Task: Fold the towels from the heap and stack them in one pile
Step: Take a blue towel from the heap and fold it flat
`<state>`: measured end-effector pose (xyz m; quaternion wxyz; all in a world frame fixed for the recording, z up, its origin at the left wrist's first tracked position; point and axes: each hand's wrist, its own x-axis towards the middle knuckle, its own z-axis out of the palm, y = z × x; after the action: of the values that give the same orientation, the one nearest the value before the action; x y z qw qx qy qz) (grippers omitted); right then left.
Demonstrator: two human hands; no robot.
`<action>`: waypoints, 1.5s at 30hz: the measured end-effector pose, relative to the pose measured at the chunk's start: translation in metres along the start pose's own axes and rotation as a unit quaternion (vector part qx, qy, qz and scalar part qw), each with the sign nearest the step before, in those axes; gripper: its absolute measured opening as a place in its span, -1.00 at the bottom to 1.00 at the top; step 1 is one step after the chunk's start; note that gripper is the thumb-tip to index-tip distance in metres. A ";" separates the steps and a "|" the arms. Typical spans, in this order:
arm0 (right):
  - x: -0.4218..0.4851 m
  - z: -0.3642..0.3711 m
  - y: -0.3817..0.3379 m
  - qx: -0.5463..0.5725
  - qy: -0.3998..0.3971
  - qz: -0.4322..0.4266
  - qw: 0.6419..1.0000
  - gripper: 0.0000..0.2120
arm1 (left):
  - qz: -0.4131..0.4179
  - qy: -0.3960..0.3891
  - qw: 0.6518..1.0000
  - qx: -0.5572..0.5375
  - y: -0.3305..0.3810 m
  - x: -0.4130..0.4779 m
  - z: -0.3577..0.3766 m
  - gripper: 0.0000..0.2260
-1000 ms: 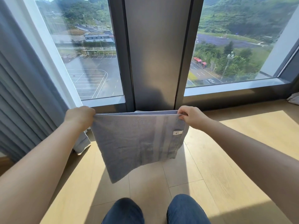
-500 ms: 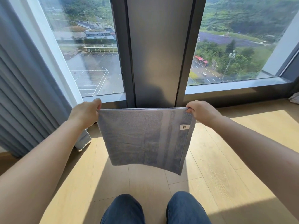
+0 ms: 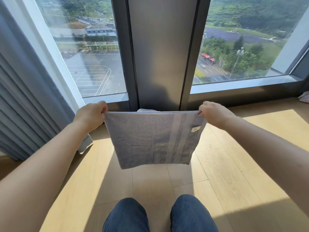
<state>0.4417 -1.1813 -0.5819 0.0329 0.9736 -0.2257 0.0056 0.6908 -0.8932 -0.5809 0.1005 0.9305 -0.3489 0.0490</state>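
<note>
Grey towel (image 3: 150, 139), doubled over, hangs taut; left hand (image 3: 91, 115) and right hand (image 3: 215, 113) each pinch a top corner

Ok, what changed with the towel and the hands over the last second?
The left hand and right hand drew apart, pulling the towel from slack to taut along its top edge, so it now hangs flatter and squarer. Nothing was let go: both hands pinch the same top corners as before.

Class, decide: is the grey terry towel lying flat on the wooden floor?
No, the grey terry towel hangs above the wooden floor, its top corners gripped by the left hand and right hand.
</note>
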 end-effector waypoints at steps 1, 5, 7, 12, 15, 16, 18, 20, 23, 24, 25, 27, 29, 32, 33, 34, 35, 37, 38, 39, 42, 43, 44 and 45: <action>0.001 0.002 0.002 0.016 0.001 0.008 1.000 -0.83 | -0.001 0.000 1.000 -0.001 0.001 0.000 0.001 -0.76; 0.007 0.011 0.007 0.042 0.008 0.018 0.999 -0.82 | 0.016 -0.026 0.997 0.066 0.011 -0.002 0.004 -0.70; 0.010 0.014 0.007 0.032 0.005 0.015 0.999 -0.79 | 0.017 -0.032 0.994 0.101 0.015 -0.002 0.004 -0.71; 0.022 0.019 0.008 -0.005 -0.006 -0.008 1.000 -0.77 | -0.013 -0.047 0.991 0.127 0.015 -0.003 0.011 -0.72; 0.029 0.019 0.009 -0.025 -0.027 -0.023 0.999 -0.78 | -0.020 -0.051 0.991 0.126 0.017 0.000 0.014 -0.73; 0.031 0.019 0.009 -0.042 -0.035 -0.031 0.998 -0.78 | -0.021 -0.052 0.990 0.126 0.018 0.003 0.015 -0.73; 0.035 0.020 0.011 -0.074 -0.048 -0.040 0.995 -0.79 | -0.026 -0.054 0.990 0.126 0.019 0.010 0.017 -0.73; 0.038 0.021 0.014 -0.086 -0.050 -0.039 0.994 -0.79 | -0.035 -0.050 0.990 0.126 0.020 0.015 0.018 -0.73; 0.037 0.019 0.013 -0.089 -0.041 -0.025 0.995 -0.77 | -0.031 -0.043 0.990 0.133 0.022 0.013 0.021 -0.74; 0.035 0.019 0.012 -0.088 -0.035 -0.020 0.995 -0.77 | -0.025 -0.041 0.989 0.139 0.022 0.011 0.021 -0.75; 0.034 0.018 0.011 -0.083 -0.030 -0.012 0.996 -0.76 | -0.019 -0.041 0.988 0.146 0.021 0.007 0.020 -0.76; 0.029 0.018 0.008 -0.071 -0.026 0.007 0.997 -0.75 | -0.007 -0.043 0.988 0.149 0.018 0.002 0.020 -0.78; 0.024 0.022 0.004 -0.061 -0.026 0.026 0.997 -0.75 | 0.010 -0.041 0.988 0.147 0.013 0.001 0.022 -0.78; 0.015 0.034 -0.007 -0.051 -0.029 0.048 0.997 -0.75 | 0.037 -0.054 0.986 0.151 0.004 0.007 0.027 -0.80; 0.013 0.038 -0.012 -0.047 -0.028 0.053 0.997 -0.75 | 0.042 -0.059 0.986 0.152 0.000 0.010 0.030 -0.82; 0.012 0.041 -0.016 -0.043 -0.024 0.057 0.997 -0.76 | 0.046 -0.063 0.985 0.152 -0.004 0.013 0.033 -0.84; 0.011 0.044 -0.019 -0.038 -0.020 0.061 0.997 -0.76 | 0.050 -0.064 0.985 0.153 -0.007 0.016 0.035 -0.85; 0.012 0.047 -0.024 -0.034 -0.014 0.073 0.997 -0.77 | 0.056 -0.055 0.986 0.149 -0.012 0.025 0.040 -0.85; 0.014 0.048 -0.025 -0.033 -0.013 0.078 0.996 -0.78 | 0.059 -0.050 0.986 0.148 -0.015 0.030 0.043 -0.85; 0.016 0.049 -0.027 -0.031 -0.016 0.082 0.996 -0.78 | 0.060 -0.049 0.986 0.147 -0.017 0.033 0.045 -0.85; 0.024 0.052 -0.031 -0.022 -0.023 0.089 0.996 -0.79 | 0.073 -0.045 0.987 0.135 -0.021 0.041 0.055 -0.82; 0.026 0.053 -0.032 -0.018 -0.021 0.092 0.995 -0.80 | 0.076 -0.042 0.988 0.131 -0.021 0.045 0.056 -0.81; 0.028 0.051 -0.032 -0.019 -0.020 0.097 0.995 -0.79 | 0.075 -0.041 0.989 0.124 -0.022 0.048 0.056 -0.81; 0.030 0.049 -0.032 -0.020 -0.019 0.103 0.994 -0.78 | 0.073 -0.044 0.990 0.116 -0.023 0.051 0.054 -0.81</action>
<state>0.4826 -1.1695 -0.6323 0.0471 0.9443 -0.3253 -0.0136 0.7452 -0.9212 -0.6292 -0.0273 0.9091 -0.4121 0.0549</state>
